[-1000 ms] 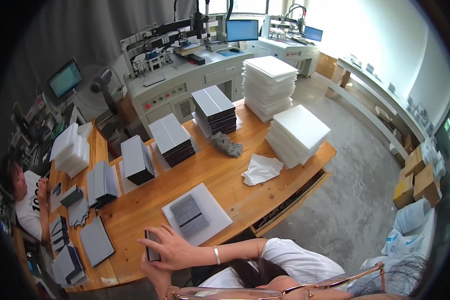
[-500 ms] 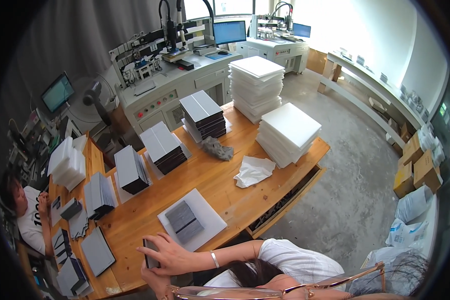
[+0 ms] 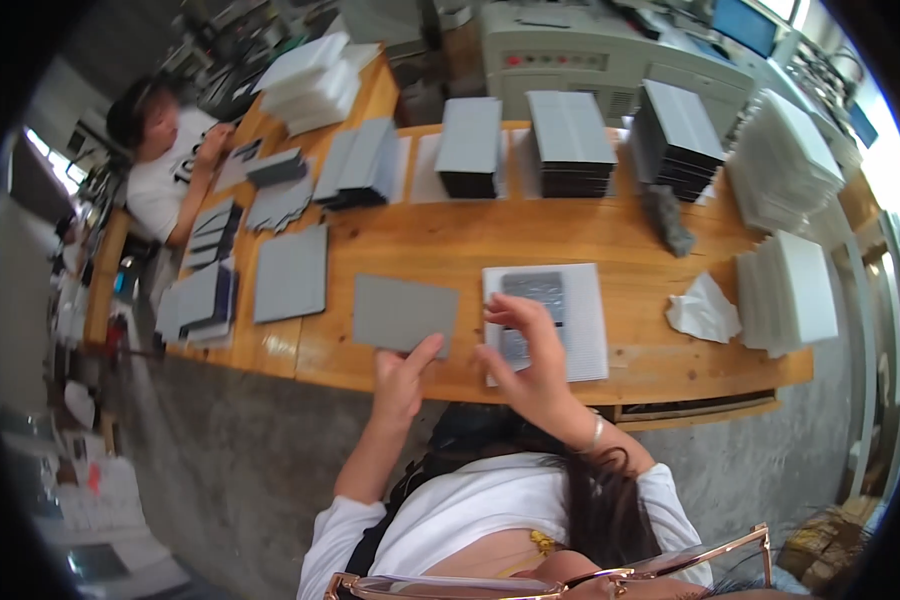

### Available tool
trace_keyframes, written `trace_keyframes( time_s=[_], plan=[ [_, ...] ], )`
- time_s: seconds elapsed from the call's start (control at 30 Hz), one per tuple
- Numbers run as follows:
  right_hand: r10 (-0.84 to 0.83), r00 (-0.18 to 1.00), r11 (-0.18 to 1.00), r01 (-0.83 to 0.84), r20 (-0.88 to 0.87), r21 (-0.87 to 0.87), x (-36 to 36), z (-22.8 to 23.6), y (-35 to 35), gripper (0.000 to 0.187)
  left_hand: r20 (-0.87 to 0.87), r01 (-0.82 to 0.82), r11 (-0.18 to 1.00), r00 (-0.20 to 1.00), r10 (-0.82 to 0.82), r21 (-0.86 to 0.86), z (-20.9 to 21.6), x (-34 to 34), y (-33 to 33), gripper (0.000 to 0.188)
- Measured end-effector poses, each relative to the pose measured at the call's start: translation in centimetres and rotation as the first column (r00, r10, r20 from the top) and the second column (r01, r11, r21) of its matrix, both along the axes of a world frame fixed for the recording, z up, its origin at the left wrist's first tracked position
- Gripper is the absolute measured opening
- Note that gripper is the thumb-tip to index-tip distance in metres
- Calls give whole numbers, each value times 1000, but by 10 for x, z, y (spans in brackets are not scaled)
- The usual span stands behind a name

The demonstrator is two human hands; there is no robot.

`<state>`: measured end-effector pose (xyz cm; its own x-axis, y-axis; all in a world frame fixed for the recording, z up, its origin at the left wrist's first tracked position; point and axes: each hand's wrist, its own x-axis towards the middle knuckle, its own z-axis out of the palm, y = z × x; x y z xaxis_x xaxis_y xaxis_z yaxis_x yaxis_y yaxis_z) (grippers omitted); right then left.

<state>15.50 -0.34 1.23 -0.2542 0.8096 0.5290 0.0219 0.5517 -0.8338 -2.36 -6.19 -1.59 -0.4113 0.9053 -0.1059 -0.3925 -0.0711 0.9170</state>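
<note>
My left hand grips a flat grey rectangular panel by its near edge, thumb on top, held over the front of the table. To the right of the panel, my right hand is open, its fingers spread apart and holding nothing. It hovers over a white ridged sheet, partly covering it. On that sheet lies a dark grey streaky rectangular piece crossed by a dark line. A larger grey panel stack lies on the table to the left of the held panel.
Stacks of grey panels line the far side of the wooden table. White sheet stacks stand at the right, near a crumpled white paper and a grey rag. A co-worker sits at the left end.
The view has swung left. My hands were together around a small panel; now they are apart, the left holding the panel flat and the right open over the white sheet.
</note>
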Motion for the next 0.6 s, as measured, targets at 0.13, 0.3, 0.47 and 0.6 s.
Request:
trace_keyframes(
  time_s=[0.13,0.3,0.47,0.6],
  plan=[
    [192,978,940,-207,-80,-270,2,-7,0,45,207,58,998,977,-56,-4,11,19,6,23],
    [226,970,909,-244,-94,-338,3,-14,-1,33,271,153,985,947,-170,82,8,31,11,21],
    [90,966,868,-196,-243,-457,0,-21,-1,20,226,149,983,959,-170,106,2,35,11,20],
    [110,950,825,-252,-293,-506,5,-23,-1,18,109,164,981,978,-176,105,1,34,8,21]
  ],
)
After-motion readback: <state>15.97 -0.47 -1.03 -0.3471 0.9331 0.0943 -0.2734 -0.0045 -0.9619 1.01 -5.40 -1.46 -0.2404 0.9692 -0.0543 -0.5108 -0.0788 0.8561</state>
